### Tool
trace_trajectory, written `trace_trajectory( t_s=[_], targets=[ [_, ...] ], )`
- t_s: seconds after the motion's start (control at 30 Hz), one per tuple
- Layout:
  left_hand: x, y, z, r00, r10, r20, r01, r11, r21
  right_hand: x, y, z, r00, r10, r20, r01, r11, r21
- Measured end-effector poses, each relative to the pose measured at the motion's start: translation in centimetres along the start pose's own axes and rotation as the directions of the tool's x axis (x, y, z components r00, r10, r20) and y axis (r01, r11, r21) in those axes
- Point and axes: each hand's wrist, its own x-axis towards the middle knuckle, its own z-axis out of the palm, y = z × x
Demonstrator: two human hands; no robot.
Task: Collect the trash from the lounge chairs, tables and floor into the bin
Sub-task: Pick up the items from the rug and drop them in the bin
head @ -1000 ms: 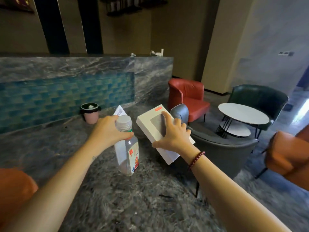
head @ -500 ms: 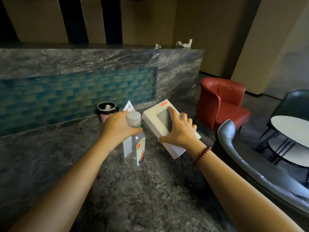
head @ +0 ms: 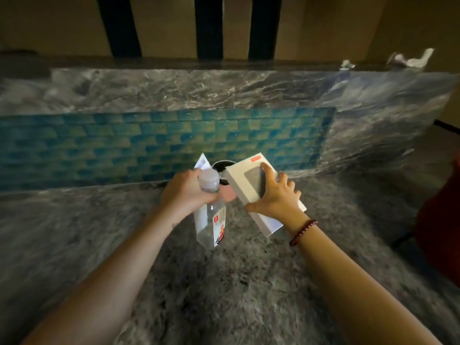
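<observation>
Head view: left grip (head: 185,192) wrapped around clear bottle (head: 211,220) and white paper (head: 202,163); right grip (head: 275,195) holding white box (head: 245,179); bin (head: 227,191) just beyond both.

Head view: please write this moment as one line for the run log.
left hand: holds bottle and paper | right hand: holds white box | bin: ahead, partly hidden | crumpled paper: on ledge

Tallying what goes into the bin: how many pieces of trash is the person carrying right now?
3: a plastic bottle and a white packet in the left hand, a white box in the right hand.
</observation>
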Motion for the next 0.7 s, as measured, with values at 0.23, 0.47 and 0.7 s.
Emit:
trace_trajectory(
  t_s=[0.23, 0.47, 0.7],
  targets=[
    [20.2, -7.0, 3.7, 0.996, -0.081, -0.029, 0.081, 0.997, -0.008, 22.3, 0.6, 6.7, 0.995, -0.072, 0.066, 0.076, 0.996, -0.053],
    [42.7, -6.3, 9.0, 0.992, 0.011, 0.125, -0.007, 1.0, -0.028, 41.9, 4.5, 6.6, 0.995, -0.011, 0.1, 0.019, 0.997, -0.081],
    [61.8, -8.3, 18.0, 0.978, 0.045, 0.202, -0.035, 0.998, -0.054, 59.9, 11.6, 11.0, 0.986, 0.066, 0.155, -0.05, 0.994, -0.1]
  ],
)
